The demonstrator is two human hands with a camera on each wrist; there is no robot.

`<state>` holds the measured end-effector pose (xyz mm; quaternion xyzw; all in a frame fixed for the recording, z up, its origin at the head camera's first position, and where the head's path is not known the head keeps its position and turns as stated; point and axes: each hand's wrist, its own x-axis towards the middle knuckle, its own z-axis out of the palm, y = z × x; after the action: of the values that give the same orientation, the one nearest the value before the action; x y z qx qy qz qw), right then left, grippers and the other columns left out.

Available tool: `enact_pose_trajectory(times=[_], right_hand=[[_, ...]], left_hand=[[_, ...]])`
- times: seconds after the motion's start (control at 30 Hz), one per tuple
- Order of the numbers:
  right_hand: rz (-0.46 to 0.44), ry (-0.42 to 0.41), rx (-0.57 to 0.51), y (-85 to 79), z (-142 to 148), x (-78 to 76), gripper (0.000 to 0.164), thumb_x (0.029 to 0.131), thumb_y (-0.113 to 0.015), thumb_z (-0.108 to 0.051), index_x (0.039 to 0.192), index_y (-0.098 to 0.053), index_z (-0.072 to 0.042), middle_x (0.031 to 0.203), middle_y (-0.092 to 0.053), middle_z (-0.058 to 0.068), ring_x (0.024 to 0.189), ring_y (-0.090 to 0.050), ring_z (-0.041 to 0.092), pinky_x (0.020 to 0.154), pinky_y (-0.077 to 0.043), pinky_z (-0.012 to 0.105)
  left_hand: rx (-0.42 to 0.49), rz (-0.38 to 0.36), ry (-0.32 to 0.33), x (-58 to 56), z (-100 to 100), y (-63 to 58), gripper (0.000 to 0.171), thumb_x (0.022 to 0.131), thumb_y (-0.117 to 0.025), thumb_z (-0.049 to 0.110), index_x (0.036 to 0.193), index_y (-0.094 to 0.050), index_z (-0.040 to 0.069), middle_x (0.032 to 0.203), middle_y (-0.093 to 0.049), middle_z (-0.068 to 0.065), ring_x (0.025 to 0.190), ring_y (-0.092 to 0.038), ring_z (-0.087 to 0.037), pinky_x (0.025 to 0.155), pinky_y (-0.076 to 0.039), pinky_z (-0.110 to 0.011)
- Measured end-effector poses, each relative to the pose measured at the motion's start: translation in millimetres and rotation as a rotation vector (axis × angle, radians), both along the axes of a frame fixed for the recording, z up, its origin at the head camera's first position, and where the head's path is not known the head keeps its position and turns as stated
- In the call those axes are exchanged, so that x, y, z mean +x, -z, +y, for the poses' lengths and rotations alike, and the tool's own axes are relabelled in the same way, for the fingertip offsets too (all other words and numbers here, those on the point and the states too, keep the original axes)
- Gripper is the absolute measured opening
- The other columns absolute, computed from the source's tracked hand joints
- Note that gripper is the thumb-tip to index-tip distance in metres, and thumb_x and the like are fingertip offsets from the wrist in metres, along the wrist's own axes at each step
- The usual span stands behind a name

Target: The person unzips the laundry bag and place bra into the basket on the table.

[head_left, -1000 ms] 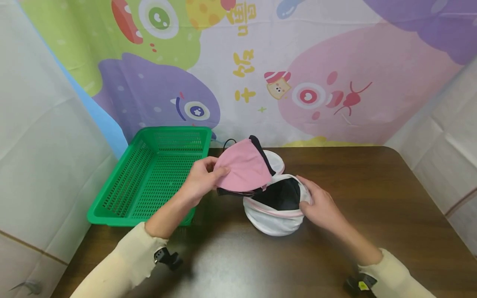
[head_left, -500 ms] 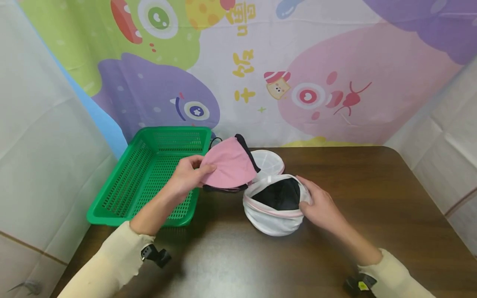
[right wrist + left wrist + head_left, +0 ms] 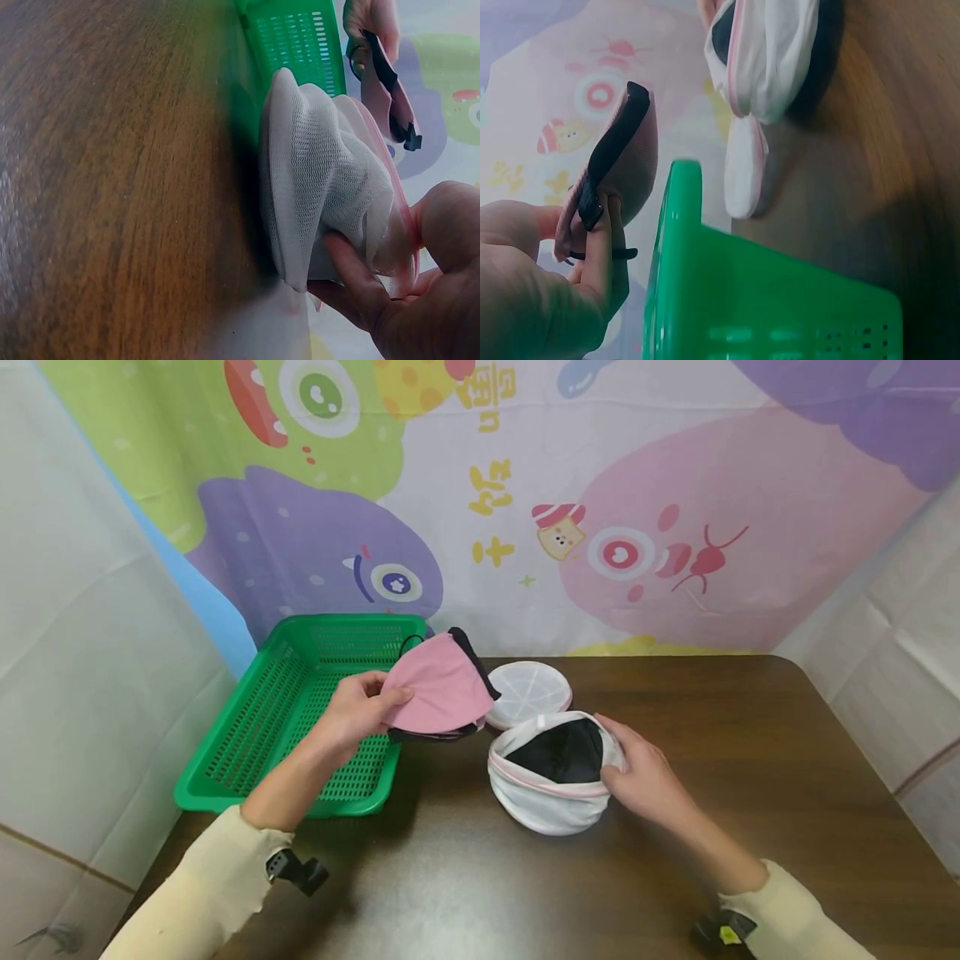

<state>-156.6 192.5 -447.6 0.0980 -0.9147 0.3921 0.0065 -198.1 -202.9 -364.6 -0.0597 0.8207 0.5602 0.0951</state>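
In the head view my left hand pinches a folded, cup-shaped pink cloth piece with black trim and a thin black loop. It is held up beside the green basket's right rim; its exact kind is unclear. In the left wrist view the pink cloth piece is seen edge-on, layered, between thumb and fingers. My right hand grips the right rim of a round white mesh laundry bag with pink zip edging. Its mouth gapes, and black fabric shows inside. The bag's lid lies folded back behind it.
A green plastic basket with perforated sides stands at the left of the brown wooden table. A cartoon-printed cloth hangs behind the table's far edge. A white wall covering rises on each side.
My left hand has moved left with the pink cloth piece, away from the laundry bag towards the basket, uncovering more of the lid. My right hand and the bag have stayed nearly still.
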Motion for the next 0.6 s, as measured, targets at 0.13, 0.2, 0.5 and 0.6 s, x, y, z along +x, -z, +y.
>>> enact_pose_trajectory(times=[0.13,0.2,0.5,0.6], right_hand=[[-0.005,-0.006,-0.011,0.2,0.7,0.1,0.075,0.088,-0.066,-0.003,0.163,-0.055,-0.001,0.162,-0.062,0.028,0.148,-0.061,0.052,0.121,-0.050,0.069],[0.009,-0.014,-0.021,5.9,3.2,-2.0,0.075,0.088,-0.066,-0.005,0.162,-0.055,-0.002,0.162,-0.063,0.028,0.148,-0.061,0.053,0.121,-0.049,0.071],[0.085,-0.006,-0.034,40.2,14.3,-16.8,0.076,0.086,-0.067,-0.009,0.162,-0.059,-0.010,0.159,-0.067,0.024,0.144,-0.065,0.048,0.119,-0.053,0.063],[0.029,-0.019,-0.031,15.1,6.9,-6.6,0.076,0.088,-0.067,-0.006,0.163,-0.056,-0.004,0.161,-0.063,0.028,0.147,-0.061,0.054,0.120,-0.049,0.072]], left_hand=[[-0.013,-0.005,0.000,0.0,-9.0,-0.6,0.050,0.111,-0.070,0.030,0.149,-0.064,-0.002,0.118,-0.069,-0.003,0.088,-0.068,-0.005,0.077,-0.060,-0.022],[-0.024,-0.010,0.000,-0.4,-13.8,-1.2,0.051,0.111,-0.070,0.031,0.150,-0.064,-0.002,0.116,-0.070,-0.001,0.088,-0.069,-0.003,0.078,-0.060,-0.022],[-0.035,-0.038,-0.032,-6.3,-31.2,-1.5,0.056,0.113,-0.066,0.034,0.155,-0.059,-0.003,0.110,-0.068,0.003,0.085,-0.067,0.000,0.079,-0.060,-0.019],[-0.027,-0.045,-0.037,-7.0,-33.3,-2.4,0.056,0.113,-0.066,0.033,0.154,-0.059,-0.004,0.108,-0.067,0.003,0.083,-0.067,0.001,0.078,-0.060,-0.017]])
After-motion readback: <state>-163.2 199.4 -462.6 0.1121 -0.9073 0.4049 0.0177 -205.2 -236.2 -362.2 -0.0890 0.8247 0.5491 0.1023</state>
